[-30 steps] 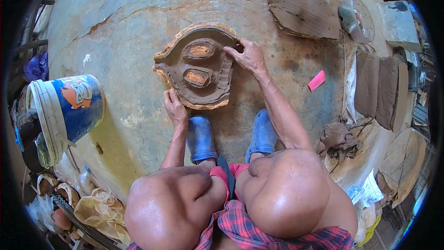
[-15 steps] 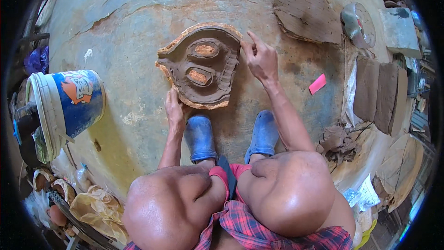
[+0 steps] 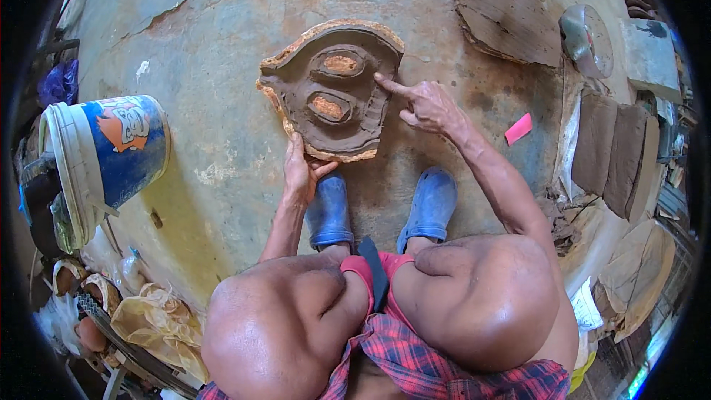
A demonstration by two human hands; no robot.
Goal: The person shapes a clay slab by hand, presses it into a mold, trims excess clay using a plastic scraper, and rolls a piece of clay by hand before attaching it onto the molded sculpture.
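Observation:
In front of my feet is an orange-brown mould [image 3: 275, 107] with a scalloped outline, lined with dark wet clay [image 3: 296, 75]. Two raised oval rings in the clay leave the orange surface bare at their centres. My left hand [image 3: 299, 174] grips the mould's near-left edge, thumb on the rim and fingers partly hidden underneath. From the right, my right hand [image 3: 429, 109] stretches its index finger onto the clay near the right side; its thumb stands apart, the other fingers are curled, and it holds nothing.
A white and blue bucket [image 3: 133, 150] stands at left. On the right are a dark clay slab [image 3: 505, 15], a round metal tin [image 3: 586, 41], stacked clay slabs [image 3: 611, 150] and a pink scrap [image 3: 518, 129]. Blue clogs [image 3: 432, 202] are on my feet.
My right index finger has moved from the mould's outer right edge inward onto the clay. The mould is slightly turned, and my left hand has come further around its near edge.

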